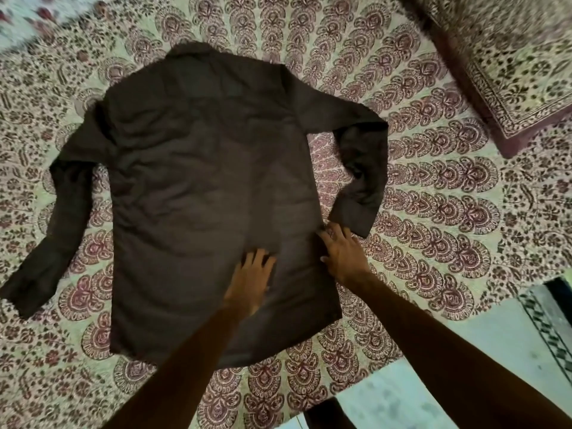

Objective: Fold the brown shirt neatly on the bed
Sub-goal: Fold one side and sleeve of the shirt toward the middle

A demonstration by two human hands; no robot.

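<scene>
The brown shirt (192,187) lies spread flat on the bed, collar at the far end and hem toward me. Its left sleeve runs down toward the near left; its right sleeve bends back beside the body. My left hand (252,278) rests flat on the lower part of the shirt, fingers spread. My right hand (342,253) lies on the shirt's right side edge, just below the right cuff, with fingers straight against the cloth and the sheet.
A patterned maroon and cream bedsheet (433,212) covers the bed. A matching pillow (510,57) lies at the far right. The bed's near edge and the pale floor (433,382) show at the bottom right.
</scene>
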